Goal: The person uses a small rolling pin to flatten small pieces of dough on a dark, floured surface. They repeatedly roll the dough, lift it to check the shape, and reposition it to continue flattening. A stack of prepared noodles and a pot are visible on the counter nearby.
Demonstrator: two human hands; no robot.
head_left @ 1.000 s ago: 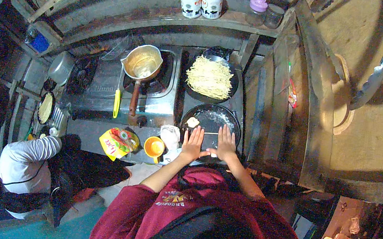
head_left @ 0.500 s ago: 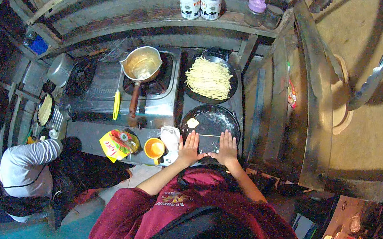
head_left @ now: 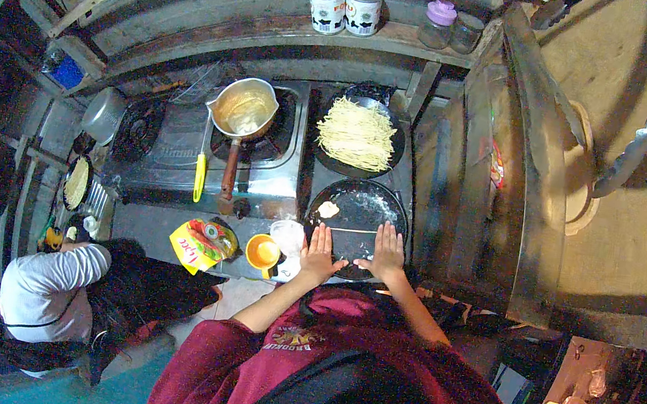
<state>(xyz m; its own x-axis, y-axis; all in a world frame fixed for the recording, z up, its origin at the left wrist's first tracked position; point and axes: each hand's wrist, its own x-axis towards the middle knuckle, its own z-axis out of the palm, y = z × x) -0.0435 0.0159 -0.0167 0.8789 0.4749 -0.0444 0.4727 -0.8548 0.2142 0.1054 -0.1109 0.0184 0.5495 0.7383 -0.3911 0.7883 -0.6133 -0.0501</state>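
Note:
My left hand (head_left: 319,256) and my right hand (head_left: 388,254) lie palm down on a round dark tray (head_left: 362,193), fingers stretched out and thumbs turned toward each other. Between the fingertips runs a thin pale dough strand (head_left: 352,231); its ends reach the fingers of both hands. A small lump of dough (head_left: 328,209) rests on the tray's left side, and white flour is smeared over the dark surface. Just beyond, a heap of thin pale dough strands (head_left: 355,135) fills a second round pan.
A saucepan (head_left: 242,113) sits on the stove (head_left: 168,192) beside a yellow-handled utensil (head_left: 200,176). Left of my hands are an orange cup (head_left: 263,252), a clear plastic bag (head_left: 287,236) and a yellow packet (head_left: 201,246). Another person in a white sleeve (head_left: 56,280) works at far left.
My hands stay on the tray with the strand between them, the thumbs slightly farther apart. The view has shifted a little. The other person's arm has moved slightly.

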